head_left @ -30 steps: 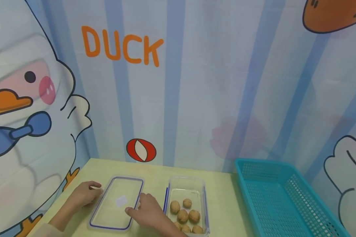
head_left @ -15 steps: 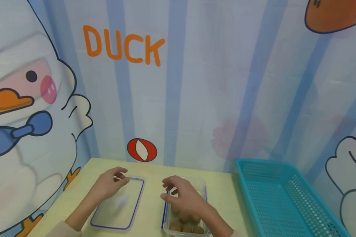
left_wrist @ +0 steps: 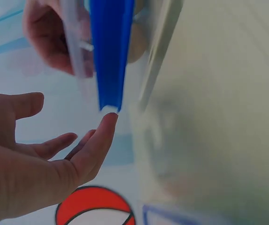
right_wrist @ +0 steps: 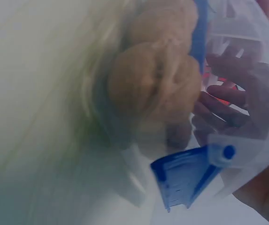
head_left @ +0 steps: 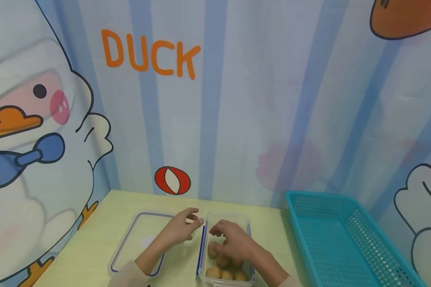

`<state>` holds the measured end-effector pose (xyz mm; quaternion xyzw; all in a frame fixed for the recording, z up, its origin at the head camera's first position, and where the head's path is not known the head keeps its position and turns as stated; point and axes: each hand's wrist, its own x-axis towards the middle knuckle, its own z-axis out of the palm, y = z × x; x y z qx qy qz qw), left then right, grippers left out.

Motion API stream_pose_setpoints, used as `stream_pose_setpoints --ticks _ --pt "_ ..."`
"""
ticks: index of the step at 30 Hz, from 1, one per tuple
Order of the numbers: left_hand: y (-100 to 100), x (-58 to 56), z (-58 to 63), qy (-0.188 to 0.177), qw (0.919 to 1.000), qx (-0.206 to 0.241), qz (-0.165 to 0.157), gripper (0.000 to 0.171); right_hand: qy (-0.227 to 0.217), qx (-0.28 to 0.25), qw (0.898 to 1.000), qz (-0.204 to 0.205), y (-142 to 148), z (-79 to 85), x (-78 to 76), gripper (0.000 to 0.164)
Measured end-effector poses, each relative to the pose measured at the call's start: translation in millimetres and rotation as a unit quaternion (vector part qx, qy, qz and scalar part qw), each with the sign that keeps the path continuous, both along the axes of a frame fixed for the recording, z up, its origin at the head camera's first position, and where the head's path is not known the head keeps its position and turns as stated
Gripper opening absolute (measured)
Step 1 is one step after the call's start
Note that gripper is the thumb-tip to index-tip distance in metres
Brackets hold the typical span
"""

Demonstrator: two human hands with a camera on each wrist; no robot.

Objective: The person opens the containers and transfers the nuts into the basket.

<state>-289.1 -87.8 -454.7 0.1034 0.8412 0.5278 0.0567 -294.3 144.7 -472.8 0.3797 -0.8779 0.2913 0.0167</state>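
Note:
A clear plastic food container (head_left: pixel 227 217) with blue side clips stands on the table and holds several walnuts (head_left: pixel 213 272). Over it is my right hand (head_left: pixel 237 242), fingers loosely bent; the right wrist view shows them behind the container's clear wall, beside the walnuts (right_wrist: pixel 148 84) and a flipped-out blue clip (right_wrist: pixel 183 176). Just left of the container, my left hand (head_left: pixel 179 229) has its fingers spread and nothing in it. In the left wrist view, one fingertip reaches the end of a blue clip (left_wrist: pixel 111 51); whether it touches cannot be told. A clear blue-edged lid (head_left: pixel 131 239) lies to the left, partly covered by my left forearm.
A turquoise plastic basket (head_left: pixel 341 239) with perforated sides stands on the right. Behind the pale yellow table (head_left: pixel 269 239) hangs a striped curtain (head_left: pixel 244 119) printed with cartoon ducks.
Both hands have left the lid, which stays lying on the table. My left hand has moved right to the container's left side, and my right hand has moved right over the container.

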Motion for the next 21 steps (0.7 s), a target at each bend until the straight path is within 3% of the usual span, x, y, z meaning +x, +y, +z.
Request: stream_pose_setpoints --ticks 8,15,21 --pt "18 -9.9 -23.0 -0.068 0.9945 0.073 -0.034 0.052 0.027 0.060 0.998 -0.006 0 -8.5 -2.8 0.031" --pt "13 -9.7 -29.8 -0.090 0.9857 0.132 -0.054 0.054 0.026 0.083 0.996 -0.023 -4 -12.1 -2.1 0.028" --pt "22 -8.7 -30.6 -0.101 0.9849 0.134 -0.043 0.054 0.018 0.090 0.995 -0.031 2 -13.5 0.7 0.025"
